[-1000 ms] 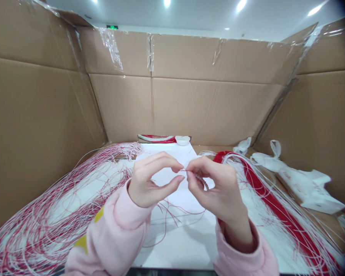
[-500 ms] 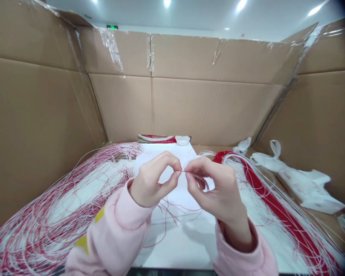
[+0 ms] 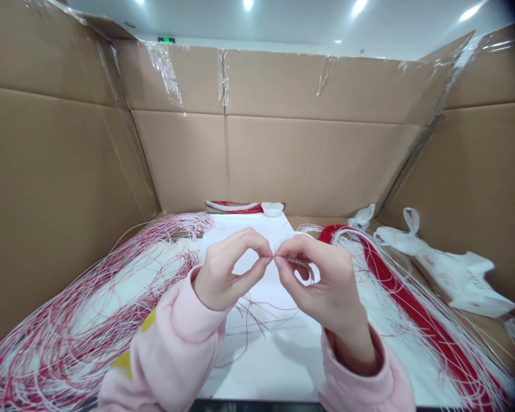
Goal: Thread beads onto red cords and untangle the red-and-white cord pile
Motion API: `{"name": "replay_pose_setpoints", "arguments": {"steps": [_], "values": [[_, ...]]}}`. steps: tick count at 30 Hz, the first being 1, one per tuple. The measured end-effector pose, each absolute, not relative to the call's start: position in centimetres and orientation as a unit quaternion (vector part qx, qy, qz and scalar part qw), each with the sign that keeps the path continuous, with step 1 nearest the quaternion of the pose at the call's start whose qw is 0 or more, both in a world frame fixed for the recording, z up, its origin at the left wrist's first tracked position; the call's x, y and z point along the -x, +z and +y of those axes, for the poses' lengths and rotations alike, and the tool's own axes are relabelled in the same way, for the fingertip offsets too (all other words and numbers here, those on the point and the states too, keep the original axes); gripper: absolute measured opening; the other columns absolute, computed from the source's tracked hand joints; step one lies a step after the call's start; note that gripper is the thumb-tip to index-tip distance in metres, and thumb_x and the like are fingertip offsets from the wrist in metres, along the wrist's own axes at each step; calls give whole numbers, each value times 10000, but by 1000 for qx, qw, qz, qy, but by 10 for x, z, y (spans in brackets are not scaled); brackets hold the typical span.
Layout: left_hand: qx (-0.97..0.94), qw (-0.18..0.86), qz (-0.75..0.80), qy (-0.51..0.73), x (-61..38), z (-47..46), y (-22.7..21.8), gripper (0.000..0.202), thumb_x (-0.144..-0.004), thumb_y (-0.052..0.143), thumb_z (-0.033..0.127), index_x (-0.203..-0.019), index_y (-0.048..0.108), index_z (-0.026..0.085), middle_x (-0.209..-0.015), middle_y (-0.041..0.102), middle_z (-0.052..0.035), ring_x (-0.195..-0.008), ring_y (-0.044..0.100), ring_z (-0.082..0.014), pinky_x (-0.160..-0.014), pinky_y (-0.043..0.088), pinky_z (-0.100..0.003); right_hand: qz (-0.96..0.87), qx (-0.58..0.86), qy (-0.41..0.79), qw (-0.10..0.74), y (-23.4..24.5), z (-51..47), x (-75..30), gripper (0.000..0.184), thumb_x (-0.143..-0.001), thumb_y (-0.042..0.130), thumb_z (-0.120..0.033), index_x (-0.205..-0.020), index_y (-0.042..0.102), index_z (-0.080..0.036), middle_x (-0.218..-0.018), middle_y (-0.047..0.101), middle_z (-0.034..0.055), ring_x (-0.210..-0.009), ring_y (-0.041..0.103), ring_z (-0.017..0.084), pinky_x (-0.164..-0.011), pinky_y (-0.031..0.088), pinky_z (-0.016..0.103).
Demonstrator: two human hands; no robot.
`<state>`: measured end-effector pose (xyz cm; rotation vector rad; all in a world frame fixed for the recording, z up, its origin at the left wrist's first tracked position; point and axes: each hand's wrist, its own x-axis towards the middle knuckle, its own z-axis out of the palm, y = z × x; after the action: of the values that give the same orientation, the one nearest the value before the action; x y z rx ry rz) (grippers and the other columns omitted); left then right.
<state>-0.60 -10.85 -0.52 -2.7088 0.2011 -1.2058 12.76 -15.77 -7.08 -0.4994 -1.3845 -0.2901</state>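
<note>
My left hand (image 3: 225,272) and my right hand (image 3: 321,280) meet above the white table sheet (image 3: 278,355), both in pink sleeves. Thumb and forefinger of each hand are pinched on the same thin red string (image 3: 273,257), fingertips almost touching. A small row of pale beads (image 3: 301,262) sits on the string inside my right hand. Loose ends of red string (image 3: 257,317) hang below the hands onto the sheet.
A wide tangle of red and white strings (image 3: 77,320) spreads over the left of the table. A denser red bundle (image 3: 407,303) runs along the right. White plastic bags (image 3: 450,274) lie at the right. A small white dish (image 3: 273,208) sits at the back. Cardboard walls (image 3: 300,160) enclose the table.
My left thumb and forefinger have closed from a loose gap into a pinch on the string. The two hands have drawn closer until their fingertips nearly meet.
</note>
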Motion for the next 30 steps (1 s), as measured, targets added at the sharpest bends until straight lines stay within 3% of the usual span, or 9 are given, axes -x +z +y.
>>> {"name": "replay_pose_setpoints", "arguments": {"steps": [30], "values": [[910, 19, 55, -410, 4, -101, -10, 139, -716, 519, 32, -811, 510, 132, -708, 535, -20, -674, 519, -95, -724, 464, -267, -615, 216, -136, 746, -70, -157, -128, 88, -723, 541, -50, -727, 526, -137, -602, 499, -43, -508, 423, 34, -479, 370, 154]]}}
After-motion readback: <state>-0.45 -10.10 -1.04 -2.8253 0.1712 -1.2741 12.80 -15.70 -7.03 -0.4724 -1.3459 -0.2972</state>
